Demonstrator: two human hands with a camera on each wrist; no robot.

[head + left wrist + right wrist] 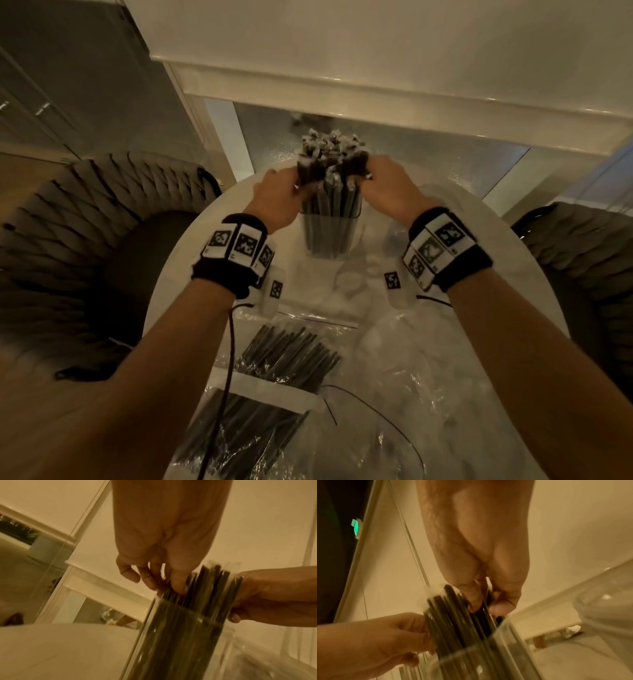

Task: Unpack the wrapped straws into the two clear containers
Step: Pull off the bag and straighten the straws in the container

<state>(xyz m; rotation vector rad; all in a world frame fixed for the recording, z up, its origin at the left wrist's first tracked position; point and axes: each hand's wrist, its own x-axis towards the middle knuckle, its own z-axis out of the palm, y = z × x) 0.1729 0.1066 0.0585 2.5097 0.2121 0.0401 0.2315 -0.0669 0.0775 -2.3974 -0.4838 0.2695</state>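
A thick bundle of dark straws in clear wrappers [330, 164] stands upright in a clear square container [329, 236] in the middle of the white table. My left hand [294, 187] grips the bundle from the left, above the container's rim. From the right, my right hand [363, 179] grips the same bundle, its thumb and fingers dug in among the straws [453, 616]. The left wrist view shows my left hand [163, 582] with fingertips on the straws [202, 599] and the container [168, 649] below. The right wrist view shows my right hand [486, 607] at the container's rim [501, 635].
Two clear bags of dark straws [287, 356] [239, 435] lie on the near part of the table, beside crumpled clear plastic [411, 377]. A second clear container [607, 608] stands to the right. Woven chairs [85, 240] [582, 246] flank the table [178, 260].
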